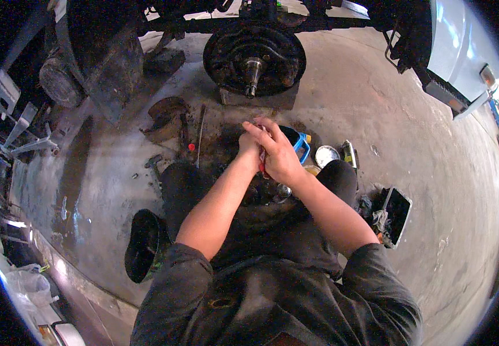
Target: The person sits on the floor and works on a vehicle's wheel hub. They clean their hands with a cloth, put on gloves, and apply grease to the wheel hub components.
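Observation:
My left hand and my right hand are pressed together at the centre, with a small red object between them, too hidden to identify. Both hands are closed around it, the right hand's fingers lying over the left. Just beyond them is a blue-handled container, with a round tin of pale contents to its right. A small metal part lies below my hands, among dark things I cannot make out.
A hub with a spindle rests over a block ahead. Curved parts, a rod and a red cap lie left. A black bucket is lower left, a tray right, a vehicle body upper right.

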{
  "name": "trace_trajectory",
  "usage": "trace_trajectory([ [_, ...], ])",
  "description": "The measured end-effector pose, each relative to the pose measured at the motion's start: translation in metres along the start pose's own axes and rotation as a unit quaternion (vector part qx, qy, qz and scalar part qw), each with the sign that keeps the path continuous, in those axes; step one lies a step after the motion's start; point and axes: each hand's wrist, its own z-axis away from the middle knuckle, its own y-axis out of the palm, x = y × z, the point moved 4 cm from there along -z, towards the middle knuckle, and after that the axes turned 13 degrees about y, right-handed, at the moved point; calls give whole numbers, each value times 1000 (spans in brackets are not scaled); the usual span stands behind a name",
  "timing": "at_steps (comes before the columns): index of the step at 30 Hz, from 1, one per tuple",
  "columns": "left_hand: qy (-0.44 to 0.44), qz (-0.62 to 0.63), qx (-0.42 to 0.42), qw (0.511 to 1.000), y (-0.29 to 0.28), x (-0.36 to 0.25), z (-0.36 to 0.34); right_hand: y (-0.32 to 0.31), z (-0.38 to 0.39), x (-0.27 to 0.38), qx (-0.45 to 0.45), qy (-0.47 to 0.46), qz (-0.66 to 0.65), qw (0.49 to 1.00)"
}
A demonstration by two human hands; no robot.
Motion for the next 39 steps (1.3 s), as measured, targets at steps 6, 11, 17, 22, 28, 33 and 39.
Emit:
trace_trajectory([
  [6,36,251,199,947,-17,-46,8,-21,9,-14,-57,50,33,997],
  [11,280,-118,-19,953,24,-21,79,11,9,-20,-82,26,257,963],
  [17,144,-6,-61,988,11,-7,53,23,18,-18,-10,-17,238,971],
  [22,-27,95,5,995,2,-10,9,2,10,-12,-102,-51,108,988],
  [28,67,293,128,945,21,-52,62,-24,-7,-2,-232,59,100,966],
  [33,400,-129,-39,907,26,-23,79,-4,-2,-7,-155,-65,169,971],
  [39,13,49,-65,997,6,-6,41,-4,0,-3,-79,-177,182,964],
])
